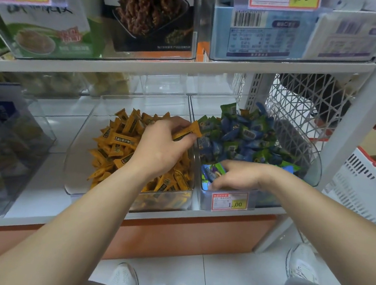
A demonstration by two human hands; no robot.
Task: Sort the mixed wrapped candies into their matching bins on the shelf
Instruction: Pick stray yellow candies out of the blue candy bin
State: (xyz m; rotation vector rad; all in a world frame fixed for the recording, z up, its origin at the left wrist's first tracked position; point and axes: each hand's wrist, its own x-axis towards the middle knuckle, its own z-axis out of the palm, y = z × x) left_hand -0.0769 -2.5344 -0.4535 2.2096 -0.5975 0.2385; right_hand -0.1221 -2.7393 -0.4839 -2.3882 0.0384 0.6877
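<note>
White sneakers [124, 280] stand on a pale tiled floor [236, 283] before a white shelf [42, 196] with an orange base panel [183, 235]. Over the clear left bin [75, 153] of orange candies [117, 141], the left hand [160, 146] pinches one orange candy [187, 131] at the divide with the right bin [315, 171]. The right hand [234, 177] curls among the blue-green candies [241, 139] above a price tag [230, 201]; whether it grips any, I cannot tell. Beside the shelf sits a white basket [364, 186].
</note>
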